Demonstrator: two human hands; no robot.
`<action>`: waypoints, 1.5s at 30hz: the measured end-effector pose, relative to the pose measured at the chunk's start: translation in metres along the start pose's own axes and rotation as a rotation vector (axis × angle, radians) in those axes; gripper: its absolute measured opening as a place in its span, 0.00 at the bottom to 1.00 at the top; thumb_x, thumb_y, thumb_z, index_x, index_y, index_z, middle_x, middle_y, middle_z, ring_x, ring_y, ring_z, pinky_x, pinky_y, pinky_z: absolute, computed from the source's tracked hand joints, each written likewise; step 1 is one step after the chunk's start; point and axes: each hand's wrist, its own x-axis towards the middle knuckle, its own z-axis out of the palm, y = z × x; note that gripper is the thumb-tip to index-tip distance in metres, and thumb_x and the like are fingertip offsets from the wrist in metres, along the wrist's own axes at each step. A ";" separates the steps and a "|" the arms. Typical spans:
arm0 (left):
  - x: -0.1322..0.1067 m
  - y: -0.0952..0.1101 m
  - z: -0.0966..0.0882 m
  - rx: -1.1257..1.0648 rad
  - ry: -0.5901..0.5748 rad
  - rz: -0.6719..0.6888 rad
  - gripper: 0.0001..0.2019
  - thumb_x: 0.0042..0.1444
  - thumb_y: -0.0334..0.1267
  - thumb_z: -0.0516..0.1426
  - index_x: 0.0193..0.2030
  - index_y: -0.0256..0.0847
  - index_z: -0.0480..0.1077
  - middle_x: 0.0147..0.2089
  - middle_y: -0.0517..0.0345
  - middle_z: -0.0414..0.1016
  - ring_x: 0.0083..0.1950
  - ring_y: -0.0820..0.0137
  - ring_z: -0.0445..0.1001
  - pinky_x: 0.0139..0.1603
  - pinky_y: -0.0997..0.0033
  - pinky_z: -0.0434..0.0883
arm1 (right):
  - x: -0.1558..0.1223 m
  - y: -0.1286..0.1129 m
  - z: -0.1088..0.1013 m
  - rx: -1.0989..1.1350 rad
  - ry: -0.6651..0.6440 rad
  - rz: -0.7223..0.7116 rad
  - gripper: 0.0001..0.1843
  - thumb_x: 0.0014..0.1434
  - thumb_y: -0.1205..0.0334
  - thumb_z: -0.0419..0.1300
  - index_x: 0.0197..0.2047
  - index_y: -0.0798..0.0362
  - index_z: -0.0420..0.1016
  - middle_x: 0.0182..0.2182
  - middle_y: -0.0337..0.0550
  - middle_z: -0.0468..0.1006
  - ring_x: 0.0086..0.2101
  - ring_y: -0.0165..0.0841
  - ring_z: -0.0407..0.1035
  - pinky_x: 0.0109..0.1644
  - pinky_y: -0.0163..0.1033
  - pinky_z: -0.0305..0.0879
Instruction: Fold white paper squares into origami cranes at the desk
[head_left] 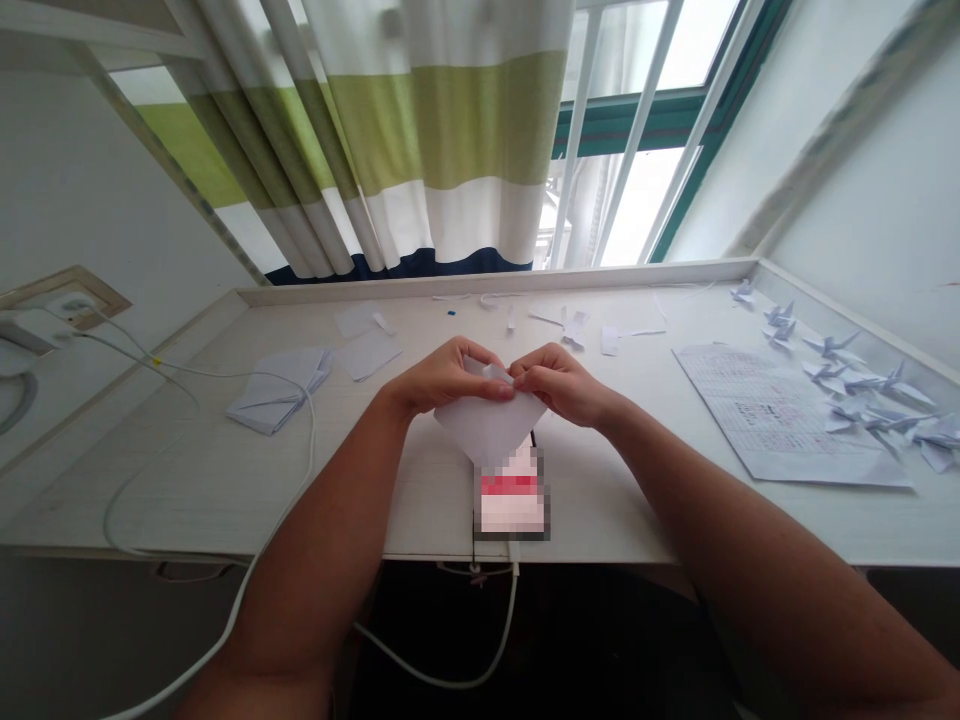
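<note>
White paper (484,430) is up in both hands over the middle of the white surface (600,510), nearer the front edge than the far one, its lower tip overlapping the top of a pixelated phone-like device (511,510). Left hand (454,380) pinches the paper's upper edge, thumb laid along it, fingers behind. Right hand (559,383) pinches the upper right corner, thumb against fingertips; hands nearly touching. Both grips narrow, closed on the paper.

Progress: looks early on this piece. A small flap stands up at the top edge; the lower part is broad and flat, no finished shape. Exact creases hidden by the fingers. Most of the shaping looks undone.

Done pieces: folded paper figures (829,345), winged, run along the right edge from the far right corner toward the front, some touching. Written-on sheet (787,415) lies just beside them. Unshaped: paper stack (279,390) towards the left edge, flat paper pieces (369,355) beside it. Paper scraps (576,328) strewn near the far edge. White cable (311,440) crosses the left side, over the stack's right end.
</note>
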 end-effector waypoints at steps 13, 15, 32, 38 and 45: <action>0.007 -0.013 0.000 -0.133 0.014 0.104 0.15 0.42 0.44 0.76 0.35 0.39 0.83 0.33 0.53 0.85 0.30 0.65 0.82 0.29 0.71 0.77 | 0.001 -0.002 0.007 0.117 0.097 -0.013 0.16 0.54 0.63 0.62 0.18 0.52 0.64 0.16 0.31 0.59 0.18 0.24 0.57 0.21 0.31 0.54; 0.007 -0.012 -0.001 -0.117 0.019 0.107 0.15 0.43 0.44 0.76 0.34 0.39 0.83 0.33 0.53 0.85 0.30 0.65 0.82 0.29 0.70 0.77 | 0.001 -0.004 0.008 0.134 0.101 -0.016 0.15 0.53 0.63 0.63 0.19 0.53 0.66 0.17 0.32 0.61 0.18 0.24 0.59 0.21 0.31 0.56; 0.007 -0.009 -0.001 -0.090 0.133 0.122 0.17 0.41 0.44 0.76 0.31 0.38 0.80 0.30 0.55 0.83 0.29 0.66 0.80 0.28 0.71 0.74 | 0.003 -0.001 0.007 0.165 0.166 -0.089 0.14 0.51 0.65 0.63 0.17 0.54 0.67 0.17 0.34 0.65 0.19 0.24 0.59 0.22 0.31 0.58; 0.005 -0.009 -0.002 -0.085 0.124 0.126 0.16 0.42 0.45 0.76 0.31 0.38 0.80 0.31 0.54 0.83 0.29 0.64 0.81 0.28 0.69 0.75 | 0.004 0.000 0.009 0.178 0.173 -0.101 0.15 0.52 0.65 0.63 0.17 0.54 0.67 0.17 0.33 0.62 0.19 0.24 0.57 0.21 0.31 0.56; 0.005 -0.006 0.000 -0.116 0.154 0.147 0.17 0.39 0.45 0.77 0.30 0.37 0.81 0.30 0.53 0.82 0.28 0.65 0.80 0.28 0.69 0.75 | 0.005 -0.002 0.009 0.200 0.191 -0.134 0.14 0.52 0.66 0.64 0.18 0.54 0.68 0.17 0.32 0.63 0.18 0.23 0.58 0.21 0.30 0.60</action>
